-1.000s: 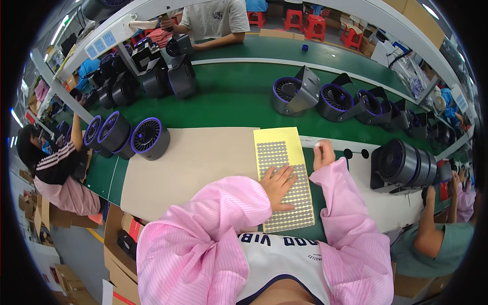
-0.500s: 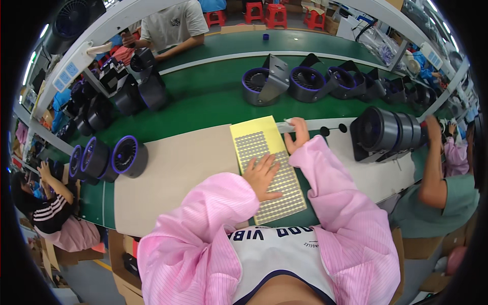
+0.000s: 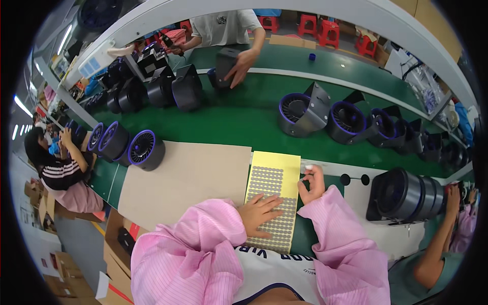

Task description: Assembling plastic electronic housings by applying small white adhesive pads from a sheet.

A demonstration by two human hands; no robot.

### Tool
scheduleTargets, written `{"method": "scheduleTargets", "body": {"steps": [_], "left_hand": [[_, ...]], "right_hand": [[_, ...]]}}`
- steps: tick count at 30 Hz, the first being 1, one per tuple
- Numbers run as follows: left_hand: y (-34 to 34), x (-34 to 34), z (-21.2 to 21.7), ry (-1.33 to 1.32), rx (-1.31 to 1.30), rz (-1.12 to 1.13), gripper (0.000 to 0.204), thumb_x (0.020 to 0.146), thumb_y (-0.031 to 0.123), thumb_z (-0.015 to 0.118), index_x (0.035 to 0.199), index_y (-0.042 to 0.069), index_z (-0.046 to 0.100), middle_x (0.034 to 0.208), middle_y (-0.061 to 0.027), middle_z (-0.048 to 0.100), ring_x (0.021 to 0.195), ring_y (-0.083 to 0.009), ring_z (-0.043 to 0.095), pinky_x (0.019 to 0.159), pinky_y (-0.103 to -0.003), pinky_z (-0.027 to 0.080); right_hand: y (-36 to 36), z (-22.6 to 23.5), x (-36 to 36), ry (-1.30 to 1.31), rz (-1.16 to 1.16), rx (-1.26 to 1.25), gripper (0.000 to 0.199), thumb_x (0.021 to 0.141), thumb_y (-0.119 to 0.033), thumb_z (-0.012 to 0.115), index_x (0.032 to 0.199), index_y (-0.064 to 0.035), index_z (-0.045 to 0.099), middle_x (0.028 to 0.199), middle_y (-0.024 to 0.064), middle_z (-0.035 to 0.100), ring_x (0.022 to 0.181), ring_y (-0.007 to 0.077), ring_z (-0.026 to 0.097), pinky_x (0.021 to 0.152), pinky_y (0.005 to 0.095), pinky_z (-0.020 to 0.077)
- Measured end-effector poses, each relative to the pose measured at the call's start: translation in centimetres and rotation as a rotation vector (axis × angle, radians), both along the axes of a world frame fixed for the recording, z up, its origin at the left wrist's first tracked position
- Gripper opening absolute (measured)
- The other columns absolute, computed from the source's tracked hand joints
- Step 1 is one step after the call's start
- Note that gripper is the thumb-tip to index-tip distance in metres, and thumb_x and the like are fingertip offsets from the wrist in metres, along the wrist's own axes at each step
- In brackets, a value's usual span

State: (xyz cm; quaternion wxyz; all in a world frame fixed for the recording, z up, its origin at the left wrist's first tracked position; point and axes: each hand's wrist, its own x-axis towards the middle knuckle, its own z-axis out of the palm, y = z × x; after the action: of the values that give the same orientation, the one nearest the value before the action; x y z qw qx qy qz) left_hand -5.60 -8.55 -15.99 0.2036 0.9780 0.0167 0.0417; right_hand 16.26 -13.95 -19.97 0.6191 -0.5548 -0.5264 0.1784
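Observation:
A yellow backing sheet (image 3: 290, 175) with rows of small round grey stickers lies in front of me. Its upper strip and upper right part are bare yellow. My left hand (image 3: 260, 216) rests flat on the sticker rows, fingers spread. Beside the sheet's right edge is my right hand (image 3: 314, 184), thumb and fingers curled toward each other. A small white bit shows at a fingertip; whatever is between the fingers is too small to make out. Left of the sheet lies a beige board (image 3: 188, 178).
Dark fans with purple rims (image 3: 145, 150) stand at the left. Bracketed fans (image 3: 302, 109) line the green bench (image 3: 239, 122). Fan housings (image 3: 401, 195) and two black discs (image 3: 345, 179) are at right. Across the bench, a co-worker's hand (image 3: 243, 66) holds a dark housing.
The view has shifted, so the bench sits lower and further right. The co-worker opposite has reached in and grasped a dark housing. My left hand stays flat on the sheet; my right remains beside it.

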Motion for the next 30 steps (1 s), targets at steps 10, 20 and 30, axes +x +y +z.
{"method": "scheduleTargets", "body": {"steps": [10,20,30], "left_hand": [[28.6,7.0,2.8,-1.249,0.265,1.071,0.038,0.082,0.019,0.057,0.113,-0.003,0.049,0.121,-0.0191,0.047,0.112,-0.0341,0.043,0.096,-0.038,0.031],[30.7,11.3,4.0,-1.406,-0.452,1.343,0.046,0.089,0.035,0.046,0.082,-0.008,0.060,0.075,-0.0170,0.063,0.067,-0.0232,0.057,0.066,-0.034,0.042],[9.3,9.8,14.9,-1.436,-0.404,0.628,0.044,0.092,0.022,0.044,0.054,0.000,0.047,0.052,0.0027,0.046,0.049,-0.0029,0.036,0.043,-0.021,0.026]], "right_hand": [[1.2,0.5,0.1,0.070,-0.056,-0.003,0.056,0.066,0.015,0.049,0.116,-0.0051,0.036,0.110,0.0065,0.036,0.095,0.0141,0.040,0.075,0.0250,0.0384],[1.9,4.9,-0.2,0.163,-0.039,0.161,0.069,0.063,0.019,0.055,0.121,-0.0070,0.029,0.114,0.0099,0.034,0.094,0.0183,0.043,0.068,0.0269,0.0445],[4.1,21.9,-3.4,0.202,0.121,0.609,0.080,0.061,0.021,0.058,0.126,-0.0082,0.021,0.117,0.0108,0.030,0.094,0.0194,0.043,0.067,0.0276,0.0490]]}}
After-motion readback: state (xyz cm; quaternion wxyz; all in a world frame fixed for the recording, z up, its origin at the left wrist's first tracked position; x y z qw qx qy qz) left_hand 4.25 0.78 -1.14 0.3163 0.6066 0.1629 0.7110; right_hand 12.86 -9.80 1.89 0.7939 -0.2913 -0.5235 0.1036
